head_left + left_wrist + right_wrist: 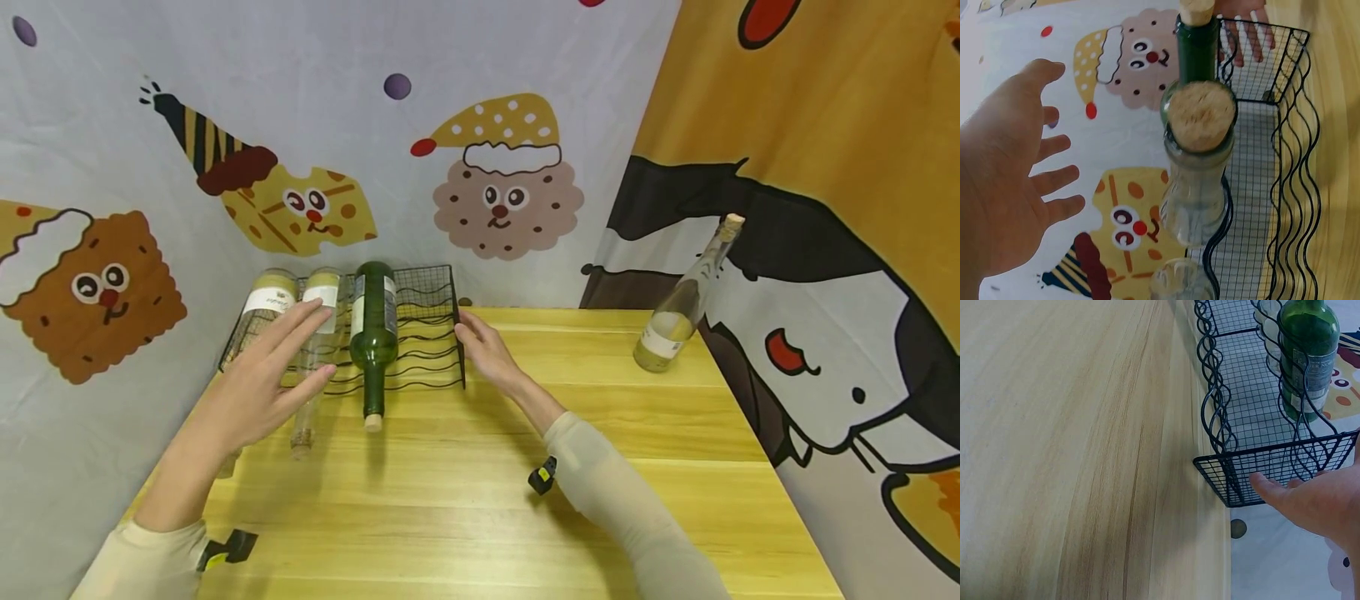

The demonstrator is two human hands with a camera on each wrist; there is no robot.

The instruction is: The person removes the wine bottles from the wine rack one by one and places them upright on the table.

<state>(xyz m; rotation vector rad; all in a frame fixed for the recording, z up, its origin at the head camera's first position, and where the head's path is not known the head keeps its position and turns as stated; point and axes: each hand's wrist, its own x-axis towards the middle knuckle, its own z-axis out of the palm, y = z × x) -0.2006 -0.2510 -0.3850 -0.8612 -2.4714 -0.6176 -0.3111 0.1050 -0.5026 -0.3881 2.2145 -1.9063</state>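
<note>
A black wire bottle rack lies at the back left of the table, its mesh bottom and wavy bars showing. In it lie a green bottle and two clear bottles, one in the middle and one at the far left, cork ends toward me. My left hand hovers over the clear bottles with fingers spread; the left wrist view shows this hand apart from the corks. At the rack's right end, my right hand touches the mesh side panel with extended fingers.
Another clear corked bottle stands upright at the table's back right. Behind the wooden table hangs a cartoon-printed cloth, close to the rack's back. A darker-patterned cloth borders the right side.
</note>
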